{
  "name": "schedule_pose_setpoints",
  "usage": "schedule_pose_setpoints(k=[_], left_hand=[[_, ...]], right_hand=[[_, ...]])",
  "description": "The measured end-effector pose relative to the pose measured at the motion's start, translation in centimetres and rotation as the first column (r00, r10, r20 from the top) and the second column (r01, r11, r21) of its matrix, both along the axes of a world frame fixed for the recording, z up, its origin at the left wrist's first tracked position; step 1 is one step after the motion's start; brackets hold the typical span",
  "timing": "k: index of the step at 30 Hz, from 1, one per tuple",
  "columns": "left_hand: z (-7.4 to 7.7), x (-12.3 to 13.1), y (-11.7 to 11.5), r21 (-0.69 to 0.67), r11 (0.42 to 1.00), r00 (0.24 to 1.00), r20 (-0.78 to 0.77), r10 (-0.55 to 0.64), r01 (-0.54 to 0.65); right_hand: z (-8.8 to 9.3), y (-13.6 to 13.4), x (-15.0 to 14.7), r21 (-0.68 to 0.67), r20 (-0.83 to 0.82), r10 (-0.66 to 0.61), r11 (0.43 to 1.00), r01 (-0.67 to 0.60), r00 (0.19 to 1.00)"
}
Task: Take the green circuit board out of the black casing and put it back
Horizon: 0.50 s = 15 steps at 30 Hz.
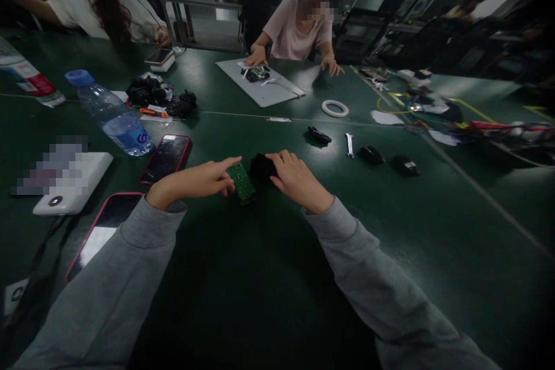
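Note:
A small green circuit board (pixel 241 182) lies on the dark green table (pixel 269 277) in front of me. My left hand (pixel 203 179) holds it at its left edge, forefinger stretched over the board, the other fingers curled. Just right of the board sits a black plastic part (pixel 261 167). My right hand (pixel 295 179) grips that part with bent fingers. Both arms wear grey sleeves.
Two phones (pixel 166 157) (pixel 104 231), a white power bank (pixel 73 182) and a water bottle (pixel 110 115) lie at left. A small wrench (pixel 349 145), black parts (pixel 372 154) and a tape ring (pixel 335 108) lie beyond. Other people sit across the table; one has hands on a grey mat (pixel 262 89).

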<state>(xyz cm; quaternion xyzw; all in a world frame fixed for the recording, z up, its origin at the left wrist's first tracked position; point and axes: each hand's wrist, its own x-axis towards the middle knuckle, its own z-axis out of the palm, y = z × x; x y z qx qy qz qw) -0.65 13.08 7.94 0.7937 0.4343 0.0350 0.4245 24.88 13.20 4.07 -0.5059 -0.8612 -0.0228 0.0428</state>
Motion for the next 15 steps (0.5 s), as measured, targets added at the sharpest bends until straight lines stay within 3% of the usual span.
schedule_pose_setpoints(k=[3,6,8,10,15], left_hand=[[0.0,0.0,0.2,0.111,0.994,0.999,0.039,0.014,-0.019],[-0.2,-0.2,0.6,0.321,0.943,0.995,0.010,0.096,-0.094],[-0.3,-0.4,0.8,0.390,0.913,0.989,-0.032,0.146,-0.122],[-0.4,-0.5,1.0,0.385,0.914,0.982,-0.083,0.171,-0.127],[-0.1,-0.8,0.7,0.318,0.942,0.965,-0.191,0.178,-0.111]], right_hand=[[0.0,0.3,0.7,0.006,-0.022,-0.012,1.000,0.012,1.000],[0.2,0.5,1.0,0.011,-0.066,-0.030,0.999,0.031,0.997],[0.4,0.4,0.8,0.019,-0.120,-0.035,0.999,0.037,0.992],[0.7,0.0,0.0,0.026,-0.202,-0.004,1.000,0.010,0.979],[0.0,-1.9,-2.9,-0.019,-0.326,0.184,0.979,-0.201,0.927]])
